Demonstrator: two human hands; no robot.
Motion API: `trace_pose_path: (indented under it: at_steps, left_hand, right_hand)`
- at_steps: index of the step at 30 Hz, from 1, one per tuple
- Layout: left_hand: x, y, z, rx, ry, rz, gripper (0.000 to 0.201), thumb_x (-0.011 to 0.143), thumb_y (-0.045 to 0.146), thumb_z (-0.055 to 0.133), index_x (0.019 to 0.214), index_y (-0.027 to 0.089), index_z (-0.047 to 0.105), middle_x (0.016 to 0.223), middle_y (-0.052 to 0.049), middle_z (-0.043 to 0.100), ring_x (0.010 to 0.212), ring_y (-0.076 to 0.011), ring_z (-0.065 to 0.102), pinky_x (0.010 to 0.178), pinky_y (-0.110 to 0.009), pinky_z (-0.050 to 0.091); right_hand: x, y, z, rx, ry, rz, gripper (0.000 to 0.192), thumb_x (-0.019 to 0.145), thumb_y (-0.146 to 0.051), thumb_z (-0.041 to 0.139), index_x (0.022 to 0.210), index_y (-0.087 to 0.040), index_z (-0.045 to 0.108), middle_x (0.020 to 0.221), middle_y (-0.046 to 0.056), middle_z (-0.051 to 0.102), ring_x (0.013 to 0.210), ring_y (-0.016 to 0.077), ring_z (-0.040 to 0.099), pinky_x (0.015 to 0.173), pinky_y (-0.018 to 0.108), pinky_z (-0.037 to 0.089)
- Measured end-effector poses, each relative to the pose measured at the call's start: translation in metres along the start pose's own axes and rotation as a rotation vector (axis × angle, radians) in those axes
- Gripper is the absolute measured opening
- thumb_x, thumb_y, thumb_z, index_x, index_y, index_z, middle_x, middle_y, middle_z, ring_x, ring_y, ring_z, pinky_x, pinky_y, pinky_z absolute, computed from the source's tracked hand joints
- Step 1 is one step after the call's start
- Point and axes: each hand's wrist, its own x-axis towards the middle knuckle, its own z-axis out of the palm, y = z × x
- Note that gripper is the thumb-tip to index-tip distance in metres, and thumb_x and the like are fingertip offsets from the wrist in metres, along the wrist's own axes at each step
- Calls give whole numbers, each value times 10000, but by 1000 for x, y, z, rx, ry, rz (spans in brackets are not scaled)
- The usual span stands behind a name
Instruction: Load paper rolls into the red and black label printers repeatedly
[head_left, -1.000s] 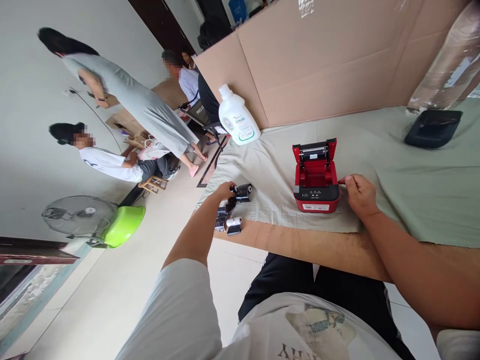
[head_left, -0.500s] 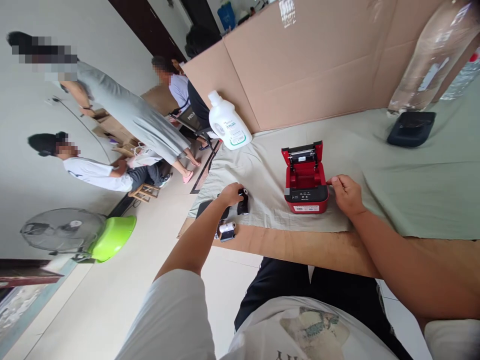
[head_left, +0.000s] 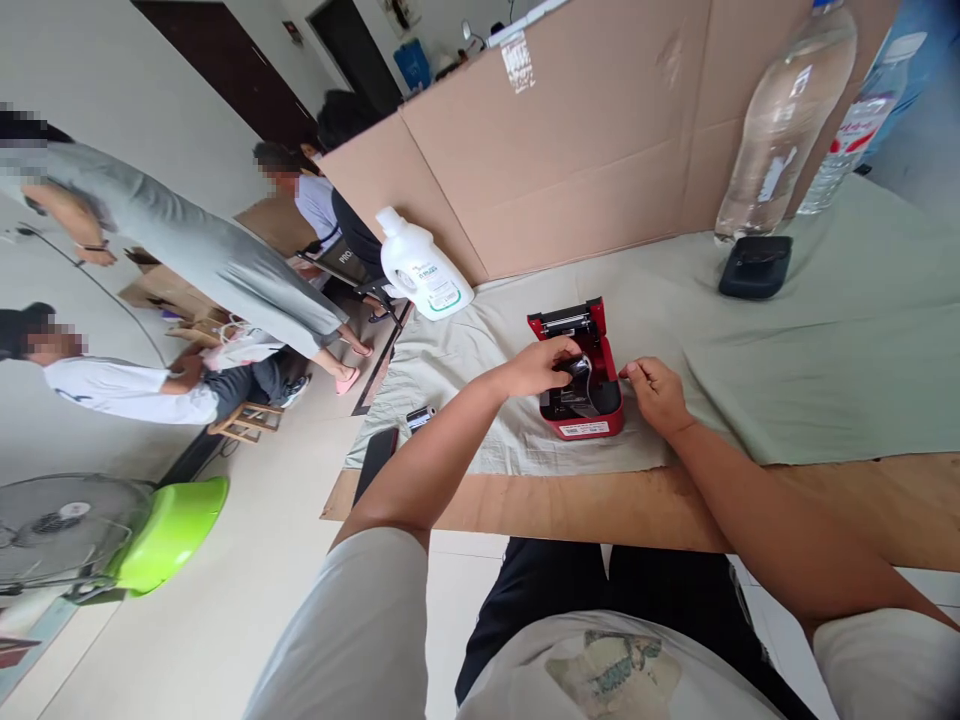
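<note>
Your left hand (head_left: 536, 365) over open red printer (head_left: 581, 415), fingers curled round black roll (head_left: 581, 385). Your right hand (head_left: 656, 392) touches printer's right side, fingers bent, holding nothing.

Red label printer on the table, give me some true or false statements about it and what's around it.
1. The red label printer has its lid open. True.
2. The left hand holds a dark roll over the printer's compartment. True.
3. The right hand rests on the white detergent bottle. False: it touches the printer's right side; the bottle stands apart by the cardboard wall.
4. The black pouch lies on the floor. False: it lies on the green cloth, beside a clear plastic bottle.
5. A small roll lies on the cloth left of the printer. True.
</note>
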Motion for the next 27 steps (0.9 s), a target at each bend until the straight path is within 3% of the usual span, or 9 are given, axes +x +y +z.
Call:
trace_pose_path:
  at_steps: [2,4,7,10,13,18,22,27]
  left_hand:
    - [20,1,7,252,-10,-79,359,700,173,603,1060,177,618,1061,-64,677,967,-221,630,860,-336,490]
    - [34,3,13,457,-95,-162,350,695,183,631,1045,180,643,1043,-69,700,956,-242,646,825,-325,492]
    - [41,6,19,585,-174,-199,353,685,197,668,1037,183,658,1001,-67,715,909,-238,661,767,-297,491]
    - [37,2,20,505,-134,-141,363,702,183,658,1065,179,644,972,-55,711,867,-213,658,745,-289,497]
    - [30,-10,21,326,-60,-75,332,698,165,654,1028,182,631,962,-38,703,870,-193,651,785,-299,514]
    - [24,-26,26,98,56,-30,345,654,117,668,988,184,614,966,-25,694,904,-181,656,841,-322,526]
    - [27,-26,27,151,44,-41,333,654,108,670,977,185,634,954,-18,703,889,-180,660,831,-310,528]
    - [34,-17,23,417,-93,-50,273,749,174,647,1018,196,691,997,-26,739,925,-199,673,868,-303,511]
  right_hand:
    - [0,1,1,10,-5,-2,477,971,-565,382,711,-246,623,722,45,671,713,208,604,681,353,473]
    - [1,2,1,16,-10,0,466,969,-560,385,716,-245,618,724,49,665,721,213,603,692,361,478]
    - [1,-3,-1,29,4,-5,417,958,-543,419,757,-241,625,736,53,658,730,217,597,697,371,491]
    - [-1,-16,-7,75,15,-124,322,945,-490,474,913,-236,670,907,86,693,877,238,617,786,406,515]
    - [-4,-31,-12,72,-56,-325,316,882,-496,581,1052,-256,697,1153,110,664,1075,283,583,938,485,489]
    - [-7,-41,-12,17,-184,-486,342,760,-535,727,1002,-294,730,1241,91,622,1165,320,538,1022,550,446]
    - [-7,-41,-11,-15,-205,-487,273,753,-492,750,940,-294,734,1202,77,661,1187,330,538,1024,557,454]
    - [-10,-40,-9,-41,-201,-518,311,799,-478,721,1044,-287,717,1126,52,732,1193,325,555,1018,533,456]
